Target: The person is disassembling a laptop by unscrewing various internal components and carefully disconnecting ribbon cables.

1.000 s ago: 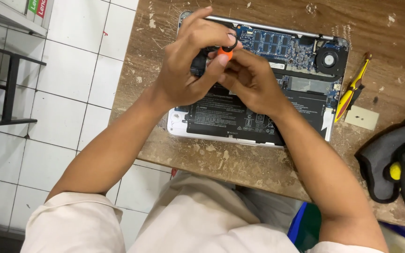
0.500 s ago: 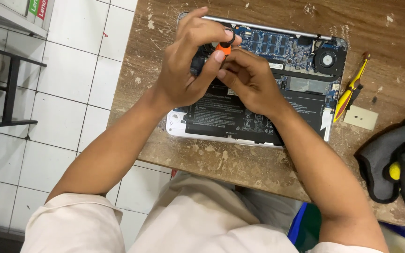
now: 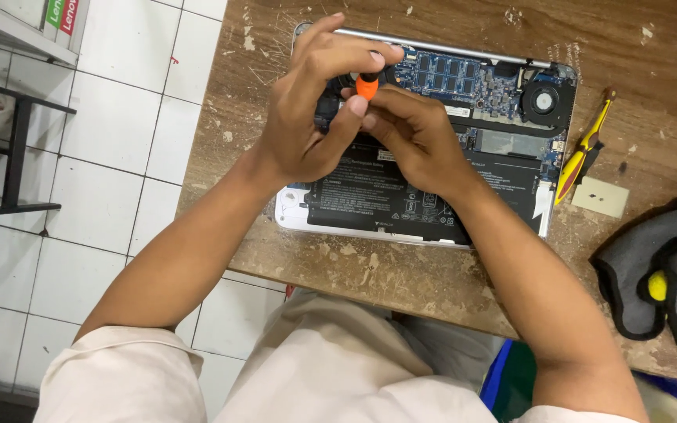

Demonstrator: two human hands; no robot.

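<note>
An opened laptop lies bottom-up on a worn wooden counter, its cover off so the black battery, blue circuit board and round fan show. Both hands meet over the upper left part of the board. The left hand is curled, its thumb and fingertips closed around the orange top of a small screwdriver, which stands roughly upright over the laptop's insides. The right hand is bunched just beside it, fingers folded in and touching the screwdriver lower down; whether they truly clamp the shaft cannot be told, as the tip and shaft are hidden behind the fingers. To the right of the laptop, on the counter, lies a yellow-and-red handled tool, and next to it a small pale square card. Farther right sits a crumpled grey cloth with a yellow round object resting in its folds. White floor tiles show left of the counter
</note>
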